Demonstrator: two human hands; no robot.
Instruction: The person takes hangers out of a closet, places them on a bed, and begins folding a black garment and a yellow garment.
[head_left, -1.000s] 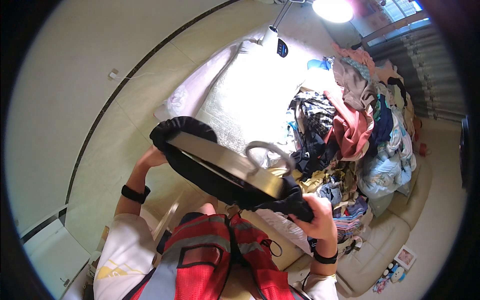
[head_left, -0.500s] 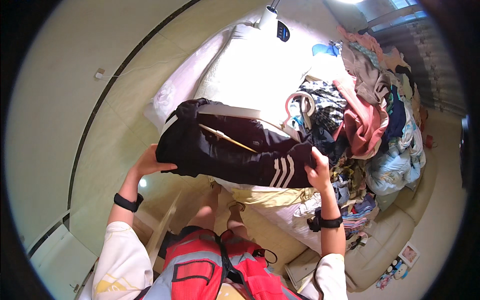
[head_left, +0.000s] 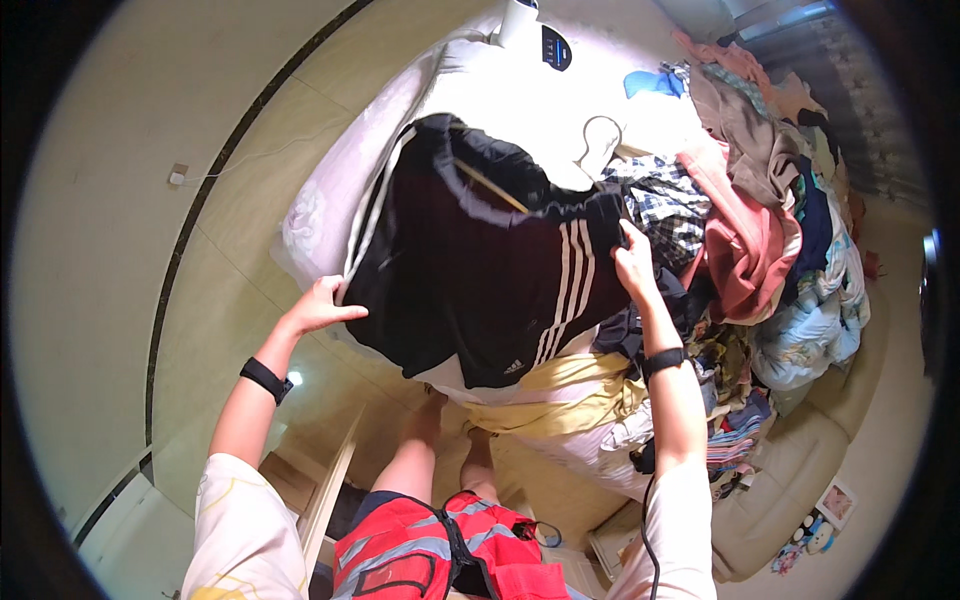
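Black shorts (head_left: 470, 270) with white side stripes are spread between my hands over the near end of the bed. My left hand (head_left: 322, 306) holds their left edge, thumb on the front and fingers partly hidden behind the cloth. Up at the right end of the waistband, my right hand (head_left: 632, 260) pinches the fabric. The waist gapes open at the far side, and a thin tan strip (head_left: 490, 186) shows across the opening. Just beyond it on the bed lies a white clothes hanger (head_left: 598, 150), partly washed out by glare.
A large heap of clothes (head_left: 745, 220) covers the bed's right side, with a black-and-white checked garment (head_left: 655, 200) closest to the shorts. Yellow cloth (head_left: 560, 390) hangs at the near edge. A white lamp (head_left: 518, 22) stands at the far end. A beige sofa (head_left: 780, 500) is at right.
The shorts have been opened out from a bunched fold, and their front now hangs broad and flat. My right hand has risen away from me. The hanger lies farther off, apart from the shorts.
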